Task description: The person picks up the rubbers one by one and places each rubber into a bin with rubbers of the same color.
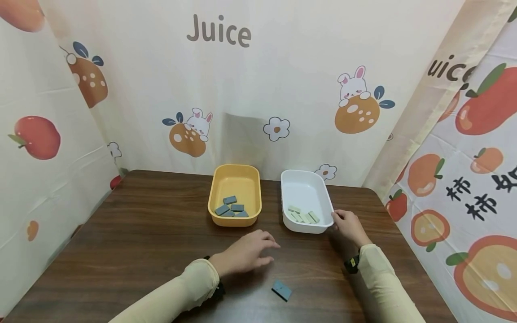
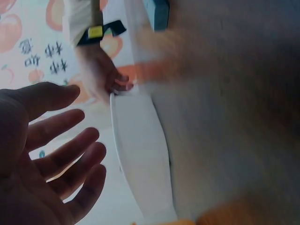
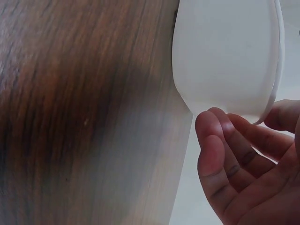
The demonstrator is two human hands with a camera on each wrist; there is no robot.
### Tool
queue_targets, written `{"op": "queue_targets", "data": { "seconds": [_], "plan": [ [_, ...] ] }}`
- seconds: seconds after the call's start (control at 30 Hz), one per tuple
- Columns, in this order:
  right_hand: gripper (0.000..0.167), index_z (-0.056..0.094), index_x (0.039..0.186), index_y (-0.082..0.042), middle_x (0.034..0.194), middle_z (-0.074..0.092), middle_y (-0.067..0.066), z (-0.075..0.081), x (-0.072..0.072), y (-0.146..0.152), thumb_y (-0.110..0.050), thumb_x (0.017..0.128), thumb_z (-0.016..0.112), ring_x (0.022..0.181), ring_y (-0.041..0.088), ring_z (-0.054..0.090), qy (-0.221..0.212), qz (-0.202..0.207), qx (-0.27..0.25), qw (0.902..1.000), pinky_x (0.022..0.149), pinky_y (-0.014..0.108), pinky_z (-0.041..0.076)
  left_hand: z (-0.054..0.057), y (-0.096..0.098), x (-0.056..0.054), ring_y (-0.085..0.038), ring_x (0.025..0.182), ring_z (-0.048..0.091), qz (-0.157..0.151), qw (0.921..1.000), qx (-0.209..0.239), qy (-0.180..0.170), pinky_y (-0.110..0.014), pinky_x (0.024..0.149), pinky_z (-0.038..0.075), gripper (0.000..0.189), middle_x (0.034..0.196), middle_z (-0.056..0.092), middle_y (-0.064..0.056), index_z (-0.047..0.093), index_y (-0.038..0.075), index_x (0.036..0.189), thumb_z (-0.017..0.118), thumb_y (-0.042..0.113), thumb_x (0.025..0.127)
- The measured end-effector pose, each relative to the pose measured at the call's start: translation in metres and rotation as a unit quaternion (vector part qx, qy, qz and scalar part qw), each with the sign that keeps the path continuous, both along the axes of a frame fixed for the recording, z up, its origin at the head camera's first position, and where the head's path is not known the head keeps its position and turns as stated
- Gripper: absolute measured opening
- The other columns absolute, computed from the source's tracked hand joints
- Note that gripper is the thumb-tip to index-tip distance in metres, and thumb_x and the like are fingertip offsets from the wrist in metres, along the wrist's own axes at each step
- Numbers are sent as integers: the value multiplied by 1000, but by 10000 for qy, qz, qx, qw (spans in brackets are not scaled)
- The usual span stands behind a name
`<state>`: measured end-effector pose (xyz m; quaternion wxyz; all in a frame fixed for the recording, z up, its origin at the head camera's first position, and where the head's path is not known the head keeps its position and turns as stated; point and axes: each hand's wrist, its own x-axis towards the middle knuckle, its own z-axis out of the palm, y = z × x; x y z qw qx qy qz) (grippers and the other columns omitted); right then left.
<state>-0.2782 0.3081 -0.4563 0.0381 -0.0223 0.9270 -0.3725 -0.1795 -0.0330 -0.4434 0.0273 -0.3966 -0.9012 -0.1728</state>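
My right hand (image 1: 348,225) pinches the right rim of a white plastic tray (image 1: 305,180); in the right wrist view the thumb is over the rim and the fingers (image 3: 211,157) are curled against the outer wall. Several pale green blocks (image 1: 300,217) lie at the tray's near end. My left hand (image 1: 246,253) hovers over the table in front of the trays, fingers relaxed and spread, holding nothing. One blue-grey rectangular block (image 1: 281,290) lies on the table just right of and nearer than that hand.
A yellow tray (image 1: 235,172) stands left of the white one, with several blue-grey blocks (image 1: 230,210) inside. Both sit toward the back of the dark wooden table (image 1: 141,251). Printed curtains (image 1: 278,80) hang behind and at both sides.
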Motion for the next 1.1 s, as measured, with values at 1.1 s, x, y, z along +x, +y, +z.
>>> {"op": "queue_targets", "data": {
  "seconds": [1.1],
  "plan": [
    [35,60,122,6,66,56,4,-3,1,-1,-18,103,41,65,16,51,156,-46,139,9998,59,29,43,-22,32,29,0,89,53,-1673,9771,-1312,54,-11,76,39,33,102,64,12,70,25,119,73,27,86]
  ]
}}
